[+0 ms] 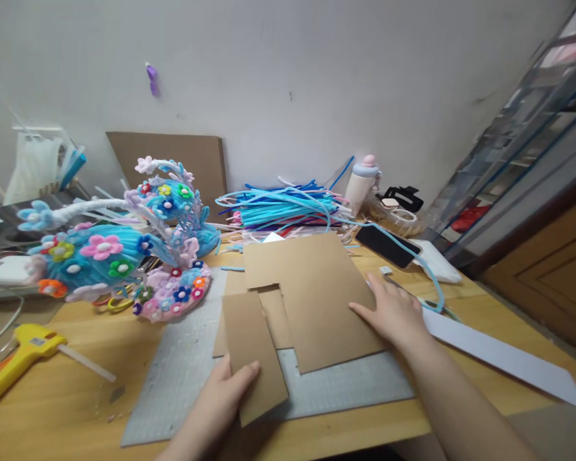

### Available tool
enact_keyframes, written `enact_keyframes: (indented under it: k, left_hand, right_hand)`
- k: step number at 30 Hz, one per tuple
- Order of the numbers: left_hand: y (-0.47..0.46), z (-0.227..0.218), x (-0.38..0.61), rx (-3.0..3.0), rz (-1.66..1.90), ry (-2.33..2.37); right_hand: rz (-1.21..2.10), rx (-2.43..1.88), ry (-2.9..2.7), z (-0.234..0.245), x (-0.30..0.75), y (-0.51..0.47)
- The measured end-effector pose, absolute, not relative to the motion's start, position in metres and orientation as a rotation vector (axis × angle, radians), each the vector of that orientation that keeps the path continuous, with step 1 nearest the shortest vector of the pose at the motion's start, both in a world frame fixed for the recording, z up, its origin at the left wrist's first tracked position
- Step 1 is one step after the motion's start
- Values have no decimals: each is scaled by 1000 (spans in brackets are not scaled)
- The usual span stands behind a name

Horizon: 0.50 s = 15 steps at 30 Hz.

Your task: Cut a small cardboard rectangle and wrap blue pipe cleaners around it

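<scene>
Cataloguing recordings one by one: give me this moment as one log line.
left hand: holds small cardboard piece; right hand: on large notched cardboard sheet; beneath: grey mat

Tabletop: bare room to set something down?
Bare wood: front left, between glue gun and gray mat, bar small scraps; right, narrowly, between white strip and table edge. Crowded: behind the large cardboard (pipe cleaners, bottle); left rear, flower ornaments.

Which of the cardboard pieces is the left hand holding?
The small narrow rectangle; the left hand grips its left edge. The large notched piece sits at the right hand, another lies partly beneath it, and a board stands by the wall.
</scene>
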State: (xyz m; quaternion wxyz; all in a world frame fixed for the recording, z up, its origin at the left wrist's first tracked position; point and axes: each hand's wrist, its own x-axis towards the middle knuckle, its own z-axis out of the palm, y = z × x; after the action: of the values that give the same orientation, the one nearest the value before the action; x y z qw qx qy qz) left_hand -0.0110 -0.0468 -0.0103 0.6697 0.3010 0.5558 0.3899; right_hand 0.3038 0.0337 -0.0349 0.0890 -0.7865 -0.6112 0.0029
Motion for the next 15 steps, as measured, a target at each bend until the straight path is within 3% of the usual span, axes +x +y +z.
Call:
enact_keyframes:
  k: [3,9,15]
  left_hand:
    - [-46,-12,-8,834,948,1256]
    - [-40,-16,-10,984,911,1324]
    - [-37,-21,-9,1006,886,1261]
  right_hand:
    - [-20,-2254,-1866,-40,294,31]
    - [253,-1988,-1770,-41,294,36]
    - [1056,-1449,-1182,-12,287,20]
